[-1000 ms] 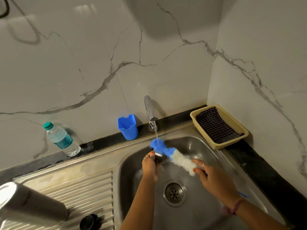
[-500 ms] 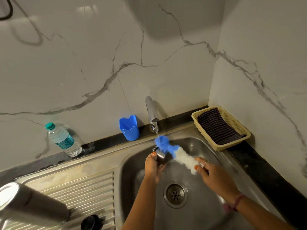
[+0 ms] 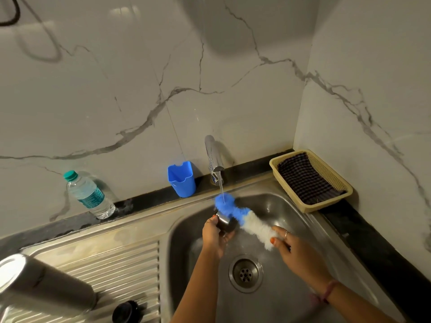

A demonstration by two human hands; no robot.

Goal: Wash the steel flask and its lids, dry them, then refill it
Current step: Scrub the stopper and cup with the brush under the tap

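Gripping a small steel lid (image 3: 225, 222) in curled fingers, the left hand (image 3: 215, 236) held it over the sink (image 3: 300, 206), just below the tap's (image 3: 213, 157) stream. The right hand (image 3: 297, 250) pinched a blue-and-white brush (image 3: 242, 217), its blue tip touching the lid just beyond the left fingertips. Far left of both hands, the flask (image 3: 44, 285) lay on the draining board (image 3: 116, 259) beside a black lid (image 3: 127, 312).

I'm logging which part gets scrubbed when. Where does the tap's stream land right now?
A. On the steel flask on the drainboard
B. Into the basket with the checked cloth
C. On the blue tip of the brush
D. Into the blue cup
C: the stream from the tap falls onto the blue tip of the brush, which the right hand holds against the small lid gripped by the left hand.
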